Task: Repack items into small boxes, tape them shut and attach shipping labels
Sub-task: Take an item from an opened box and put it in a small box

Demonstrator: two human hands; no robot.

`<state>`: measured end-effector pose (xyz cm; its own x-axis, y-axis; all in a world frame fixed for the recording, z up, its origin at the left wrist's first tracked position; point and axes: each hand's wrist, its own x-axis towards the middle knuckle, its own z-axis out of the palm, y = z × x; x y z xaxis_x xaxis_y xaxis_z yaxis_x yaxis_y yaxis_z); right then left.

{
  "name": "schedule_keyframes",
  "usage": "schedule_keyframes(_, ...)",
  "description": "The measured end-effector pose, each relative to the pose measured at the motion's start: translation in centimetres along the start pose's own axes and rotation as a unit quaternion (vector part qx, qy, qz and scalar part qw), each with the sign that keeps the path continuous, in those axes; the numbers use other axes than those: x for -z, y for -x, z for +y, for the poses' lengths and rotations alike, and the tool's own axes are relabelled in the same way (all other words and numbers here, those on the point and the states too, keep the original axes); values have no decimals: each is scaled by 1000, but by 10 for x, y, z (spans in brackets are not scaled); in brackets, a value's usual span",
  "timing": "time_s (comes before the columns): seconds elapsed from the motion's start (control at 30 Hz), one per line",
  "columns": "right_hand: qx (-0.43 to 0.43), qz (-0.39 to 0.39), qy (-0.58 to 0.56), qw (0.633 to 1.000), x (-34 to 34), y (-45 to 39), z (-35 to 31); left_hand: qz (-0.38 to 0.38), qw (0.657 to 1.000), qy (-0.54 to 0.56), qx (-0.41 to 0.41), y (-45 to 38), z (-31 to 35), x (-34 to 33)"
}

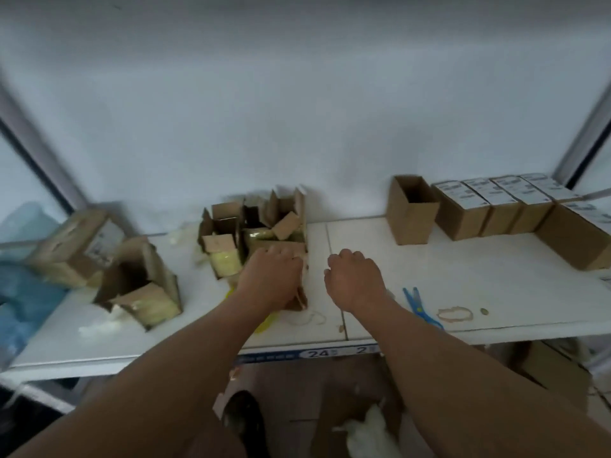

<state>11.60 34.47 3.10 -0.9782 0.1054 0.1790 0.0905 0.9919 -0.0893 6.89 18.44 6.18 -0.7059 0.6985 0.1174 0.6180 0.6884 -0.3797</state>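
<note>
Your left hand (272, 276) is on the near wall of the open carton (281, 239) at mid-worktop, fingers curled over its front edge and gripping it. Your right hand (352, 276) sits just right of that carton, apart from it, fingers loosely curled, holding nothing as far as the motion blur lets me see.

Key relation: the carton lies directly ahead of the left fingers and just left of the right ones. Its long axis runs away from you toward the wall. The left hand is nearer and already has it; the right is free to reach in.

Containers:
- Open carton: flaps up, yellowish packets and loose cardboard dividers inside. A smaller opened box (221, 246) touches its left side, with a pale yellow packet at its front.
- Tipped box (142, 285) further left, mouth open, contents unclear.
- Empty small box (411, 209) upright, back right, well apart from both hands. Likely the next target for repacking, and it's on the right hand's side.
- Row of labelled boxes (496, 203) beside it, closed, labels on top.

Blue scissors (418, 305) lie on the worktop (463, 266) near your right forearm.
</note>
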Motion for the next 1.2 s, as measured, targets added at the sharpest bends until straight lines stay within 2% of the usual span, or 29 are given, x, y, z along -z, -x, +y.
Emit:
schedule_keyframes(0.33, 78, -18, -30, 996, -3, -17, -162, -48, 991, 1, 128, 111, -114, -32)
schedule_keyframes(0.53, 139, -3, -28, 990, -14, -40, -220, -32, 980, 27, 192, 139, -164, -45)
schedule_keyframes(0.83, 141, 9, -137, 980, -5, -124, -324, 8, 946, 69, 316, 150, -284, -67)
schedule_keyframes(1.0, 126, -48, -303, 943, -3, -169, -399, 13, 905, 130, 405, 149, -355, -98)
schedule_keyframes(1.1, 101, -106, -373, 916, -4, -185, -437, 18, 868, 207, 451, 144, -378, -117)
schedule_keyframes(1.2, 56, -167, -438, 881, -13, -198, -466, 16, 846, 252, 469, 142, -394, -132)
